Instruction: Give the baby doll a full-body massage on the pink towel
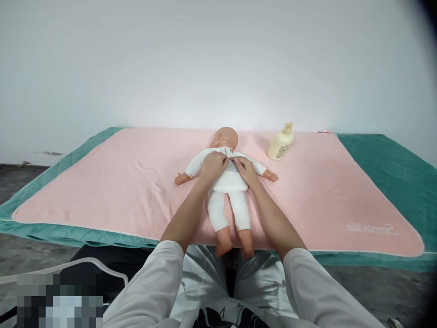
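A doll [230, 182] with a bald head and white clothes lies on a pink blanket, its arms spread and its feet toward me. Both my hands touch its upper torso, just below the neckline. My left hand [214, 165] lies over the left side, fingers pointing inward and loosely bent. From the other side my right hand [246, 169] rests on the cloth with its fingers extended toward the middle. The fingertips nearly meet near the centre line. No separate object shows in either hand. The doll's face is not visible.
The pink blanket [143, 173] covers a green padded surface [385, 157] against a pale wall. A cream pump bottle [280, 145] stands to the right of the doll's head. A white curved tube [85, 262] and a dark object are at the lower left.
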The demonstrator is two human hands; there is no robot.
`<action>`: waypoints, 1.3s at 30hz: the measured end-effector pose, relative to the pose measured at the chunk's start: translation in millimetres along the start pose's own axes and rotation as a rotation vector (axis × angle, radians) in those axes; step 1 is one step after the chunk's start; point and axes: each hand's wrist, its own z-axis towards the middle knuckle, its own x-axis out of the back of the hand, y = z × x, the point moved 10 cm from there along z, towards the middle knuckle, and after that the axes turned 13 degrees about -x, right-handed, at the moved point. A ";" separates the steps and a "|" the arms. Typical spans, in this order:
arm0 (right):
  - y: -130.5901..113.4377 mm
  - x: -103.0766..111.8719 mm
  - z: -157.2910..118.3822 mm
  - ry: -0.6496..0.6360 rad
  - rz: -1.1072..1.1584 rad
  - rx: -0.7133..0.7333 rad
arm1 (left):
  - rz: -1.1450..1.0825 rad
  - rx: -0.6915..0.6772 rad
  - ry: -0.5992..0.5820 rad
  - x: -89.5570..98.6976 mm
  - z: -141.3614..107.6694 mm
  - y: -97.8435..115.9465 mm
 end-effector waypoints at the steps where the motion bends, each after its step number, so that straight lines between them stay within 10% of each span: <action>1: 2.4 0.5 3.2 0.003 0.004 -0.019 | 0.005 0.039 -0.021 -0.6 1.2 -3.2; 9: 14.4 -4.3 17.1 0.017 -0.054 -0.026 | 0.012 0.101 -0.055 -4.2 -0.3 -7.5; 19: -4.8 -5.5 8.4 0.027 -0.054 0.160 | -0.130 0.029 0.266 10.1 -12.0 -13.0; 39: 6.3 -14.5 12.5 -0.040 -0.073 0.063 | -0.157 0.033 0.092 -4.1 -7.0 -12.9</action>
